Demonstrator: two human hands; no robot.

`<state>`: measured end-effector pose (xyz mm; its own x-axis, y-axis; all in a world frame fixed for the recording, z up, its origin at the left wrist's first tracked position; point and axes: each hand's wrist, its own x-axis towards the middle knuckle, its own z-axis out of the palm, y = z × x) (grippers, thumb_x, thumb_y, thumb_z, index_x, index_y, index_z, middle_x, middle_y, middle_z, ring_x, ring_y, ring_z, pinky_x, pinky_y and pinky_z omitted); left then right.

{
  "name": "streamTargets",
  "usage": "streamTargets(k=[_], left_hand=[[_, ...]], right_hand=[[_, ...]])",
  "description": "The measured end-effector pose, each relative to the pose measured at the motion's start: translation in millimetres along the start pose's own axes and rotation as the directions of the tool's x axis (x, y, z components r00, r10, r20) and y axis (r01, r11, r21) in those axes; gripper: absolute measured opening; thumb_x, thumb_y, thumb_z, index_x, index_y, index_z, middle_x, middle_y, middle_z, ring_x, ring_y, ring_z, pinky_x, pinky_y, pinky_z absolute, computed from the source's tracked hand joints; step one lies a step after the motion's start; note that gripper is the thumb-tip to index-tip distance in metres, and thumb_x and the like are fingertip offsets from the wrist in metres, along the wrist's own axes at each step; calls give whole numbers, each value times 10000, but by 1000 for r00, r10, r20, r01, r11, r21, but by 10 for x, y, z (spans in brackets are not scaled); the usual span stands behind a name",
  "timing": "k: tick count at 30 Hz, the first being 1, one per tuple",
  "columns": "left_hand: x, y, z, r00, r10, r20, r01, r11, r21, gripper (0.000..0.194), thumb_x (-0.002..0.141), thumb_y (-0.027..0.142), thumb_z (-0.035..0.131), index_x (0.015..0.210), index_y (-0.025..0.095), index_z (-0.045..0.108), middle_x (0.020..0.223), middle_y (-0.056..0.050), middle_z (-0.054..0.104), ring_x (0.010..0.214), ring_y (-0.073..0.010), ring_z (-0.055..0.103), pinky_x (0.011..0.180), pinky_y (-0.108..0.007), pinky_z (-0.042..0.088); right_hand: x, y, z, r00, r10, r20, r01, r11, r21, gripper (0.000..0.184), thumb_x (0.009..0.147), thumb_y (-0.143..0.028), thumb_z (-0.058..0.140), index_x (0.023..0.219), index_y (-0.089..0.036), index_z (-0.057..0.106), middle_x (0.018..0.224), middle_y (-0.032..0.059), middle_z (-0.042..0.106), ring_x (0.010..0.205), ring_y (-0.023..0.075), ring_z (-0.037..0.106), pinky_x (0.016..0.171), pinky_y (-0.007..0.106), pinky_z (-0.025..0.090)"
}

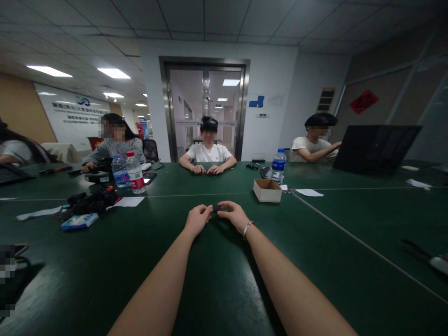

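A small dark object [216,208], too small to name, is held between my two hands just above the green table [217,270]. My left hand [198,218] pinches its left end between thumb and fingertips. From the other side, my right hand [235,216] has its thumb and fingers closed around the right end; a silver bracelet [248,229] circles that wrist. To the right of my hands stands an open cardboard box [267,193], apart from them.
Two bottles [135,173] stand at the left, near a black cable heap [87,200] and a tissue pack [79,221]. Another water bottle [278,166] is behind the box. Right lies a paper sheet [309,192] before a laptop [376,148]. Several people sit around the table.
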<state>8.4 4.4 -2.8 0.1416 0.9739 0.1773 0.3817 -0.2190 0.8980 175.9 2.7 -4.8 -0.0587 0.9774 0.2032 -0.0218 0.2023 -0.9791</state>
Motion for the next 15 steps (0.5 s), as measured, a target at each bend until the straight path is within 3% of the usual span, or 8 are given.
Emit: streamTargets(k=[15], left_hand=[[5,-19,7,1000,4,5,-4,999,-52,459,723,581,472,765,141,597,657,-36,595,568,-134,528,552,-237,403]], right_hand=[[-1,-2,0,999,32,-2,-32,999,43,371,534,-136,743,890,-142,641,857,30,585,635,97,564,652,254,495]])
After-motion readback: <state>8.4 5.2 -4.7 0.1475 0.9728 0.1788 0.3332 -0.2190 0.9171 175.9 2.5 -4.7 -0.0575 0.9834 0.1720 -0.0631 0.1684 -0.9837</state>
